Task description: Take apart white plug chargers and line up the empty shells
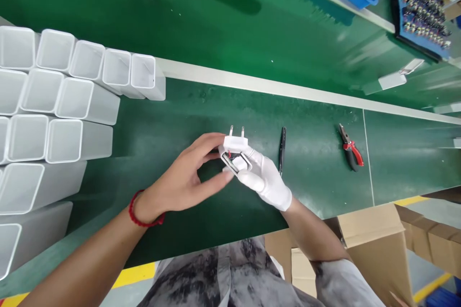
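Note:
A white two-pin plug housing (236,143) is held between my hands over the green bench, its metal pins pointing away from me. Its near side is open, showing dark and red parts and a white piece inside. My left hand (190,172), bare with a red cord at the wrist, curves round the left side, fingertips at the upper edge and thumb at the lower edge. On the right, my right hand (266,180) wears a white glove and grips the housing between thumb and fingers. Black tweezers (283,148) lie just beyond the glove.
Rows of translucent white boxes (65,141) stand at the left. Red-and-black pliers (351,149) lie on the right of the green bench (317,187). Blue trays (372,1) of parts are at the upper right. Open cardboard boxes (378,254) stand below the bench edge.

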### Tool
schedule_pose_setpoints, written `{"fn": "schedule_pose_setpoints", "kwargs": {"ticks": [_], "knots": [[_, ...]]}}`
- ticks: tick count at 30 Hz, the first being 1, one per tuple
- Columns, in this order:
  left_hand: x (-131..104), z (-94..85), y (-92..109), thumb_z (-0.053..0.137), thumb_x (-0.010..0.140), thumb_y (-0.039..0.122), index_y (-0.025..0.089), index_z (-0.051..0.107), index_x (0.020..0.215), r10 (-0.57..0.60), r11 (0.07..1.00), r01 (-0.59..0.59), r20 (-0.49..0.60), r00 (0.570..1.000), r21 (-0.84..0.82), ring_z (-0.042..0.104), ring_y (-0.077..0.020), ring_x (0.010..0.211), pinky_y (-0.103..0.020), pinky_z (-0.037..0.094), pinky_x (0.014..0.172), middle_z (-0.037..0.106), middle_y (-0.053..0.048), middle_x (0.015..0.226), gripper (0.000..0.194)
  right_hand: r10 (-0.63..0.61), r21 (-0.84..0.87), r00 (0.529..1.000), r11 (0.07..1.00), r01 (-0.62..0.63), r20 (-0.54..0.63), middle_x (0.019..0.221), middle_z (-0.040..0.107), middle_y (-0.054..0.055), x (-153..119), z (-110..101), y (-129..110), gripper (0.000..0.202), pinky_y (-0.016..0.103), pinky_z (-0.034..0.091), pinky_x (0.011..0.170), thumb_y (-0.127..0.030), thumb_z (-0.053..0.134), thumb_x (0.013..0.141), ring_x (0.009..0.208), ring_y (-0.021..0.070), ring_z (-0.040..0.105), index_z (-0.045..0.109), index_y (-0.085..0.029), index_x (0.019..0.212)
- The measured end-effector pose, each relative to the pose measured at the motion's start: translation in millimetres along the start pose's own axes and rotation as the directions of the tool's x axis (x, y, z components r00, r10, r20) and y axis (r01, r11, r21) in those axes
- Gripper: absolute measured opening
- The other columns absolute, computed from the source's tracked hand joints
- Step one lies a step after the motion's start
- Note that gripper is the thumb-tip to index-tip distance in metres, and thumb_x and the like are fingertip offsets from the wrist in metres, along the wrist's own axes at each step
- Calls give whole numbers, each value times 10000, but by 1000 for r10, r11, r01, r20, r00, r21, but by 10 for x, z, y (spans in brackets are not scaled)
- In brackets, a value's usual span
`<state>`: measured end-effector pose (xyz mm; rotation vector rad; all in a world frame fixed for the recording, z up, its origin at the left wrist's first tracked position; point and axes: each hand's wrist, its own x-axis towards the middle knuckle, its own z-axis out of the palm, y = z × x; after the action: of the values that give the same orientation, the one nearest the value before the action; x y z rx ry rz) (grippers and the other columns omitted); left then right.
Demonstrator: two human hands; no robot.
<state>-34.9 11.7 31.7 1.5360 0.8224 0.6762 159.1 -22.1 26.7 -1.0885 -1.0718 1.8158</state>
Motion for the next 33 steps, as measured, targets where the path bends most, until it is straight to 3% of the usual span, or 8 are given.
{"fn": "schedule_pose_setpoints", "kwargs": {"ticks": [3, 6, 9, 15, 21, 29, 33], "knots": [[20, -74, 16, 593, 907, 389, 247, 541, 1299, -168, 973, 183, 110, 980, -143, 676, -234, 1027, -359, 602, 857, 666, -72, 1167, 420, -8, -11, 999, 1000, 8, 39, 1168, 638, 69, -7, -50, -6, 675, 313, 552, 843, -463, 768, 769, 906, 161, 629, 534, -223, 1355], [18, -87, -14, 650, 865, 427, 247, 563, 1253, -209, 965, 223, 108, 972, -139, 696, -227, 928, -327, 612, 745, 694, -59, 1079, 436, -19, -65, 995, 998, 25, 93, 1037, 662, 48, -2, -63, -6, 634, 292, 543, 785, -431, 734, 813, 800, 141, 610, 530, -214, 1373], [13, -85, -34, 667, 855, 420, 250, 547, 1279, -239, 952, 254, 104, 965, -170, 690, -204, 864, -295, 600, 689, 689, -59, 1055, 473, -59, -128, 993, 989, 73, 104, 992, 648, 45, 10, -60, -1, 636, 282, 531, 759, -404, 734, 815, 823, 150, 592, 524, -203, 1381], [22, -92, -7, 674, 853, 387, 166, 620, 1232, -267, 924, 292, 131, 955, -248, 651, -171, 811, -270, 564, 747, 702, -70, 961, 442, -57, -66, 995, 996, 63, 87, 910, 606, 31, 8, -72, 36, 627, 255, 517, 714, -476, 716, 816, 736, 118, 550, 563, -158, 1335], [3, -42, -60, 732, 803, 327, 155, 674, 1162, -308, 889, 313, 70, 949, -333, 629, -160, 818, -264, 549, 753, 712, -75, 1003, 402, -86, -184, 995, 978, 95, 52, 923, 601, 47, -1, -52, 62, 630, 325, 516, 793, -522, 678, 825, 838, 173, 570, 559, -179, 1341], [3, -18, 21, 773, 740, 267, 164, 676, 1215, -359, 880, 348, 27, 933, -323, 670, -192, 846, -277, 564, 746, 740, -84, 1003, 496, -179, -377, 983, 910, 175, 23, 835, 523, 13, -29, -38, 42, 554, 291, 483, 665, -505, 619, 865, 727, 138, 505, 582, -196, 1322], [5, -15, -19, 801, 703, 273, 190, 698, 1187, -338, 893, 317, -12, 941, -321, 688, -212, 860, -296, 578, 746, 743, -89, 1054, 502, -208, -390, 978, 902, 185, -16, 792, 505, 0, -20, -34, 84, 548, 259, 444, 580, -547, 627, 847, 648, 117, 465, 621, -187, 1260]]}}
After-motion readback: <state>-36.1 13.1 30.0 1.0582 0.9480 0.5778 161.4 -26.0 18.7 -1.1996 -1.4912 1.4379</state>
